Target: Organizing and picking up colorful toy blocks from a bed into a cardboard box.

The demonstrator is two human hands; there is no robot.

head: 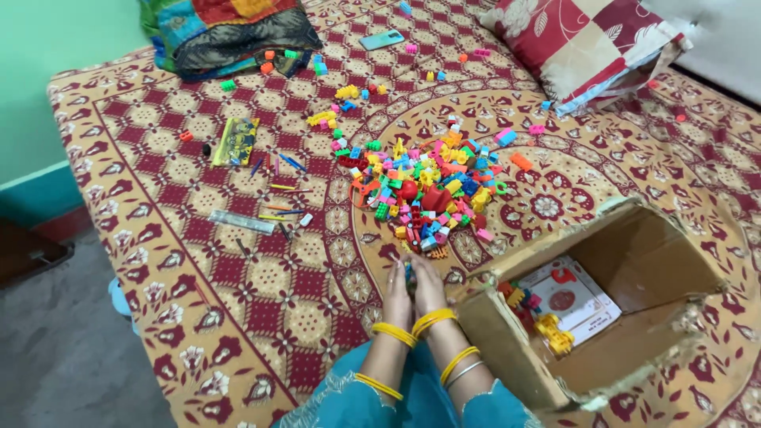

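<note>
On the patterned bedspread (238, 277) | left hand (396, 295) and right hand (429, 287) were pressed together, cupping small plastic blocks (409, 273) at the near edge of the block pile (428, 186) | risk: blocks might have slipped between the palms | torn cardboard box (507, 349) just right held a white-and-red printed sheet (572, 299); yellow packet (235, 141) lay far left.

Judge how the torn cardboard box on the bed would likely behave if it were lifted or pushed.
The cardboard box would probably flex or sag: its rims look ragged and torn. It likely feels light, since only a few plastic blocks and a printed sheet lie inside. Pushed across the patterned bedspread, it would probably drag rather than slide, because the cloth surface looks soft.
</note>
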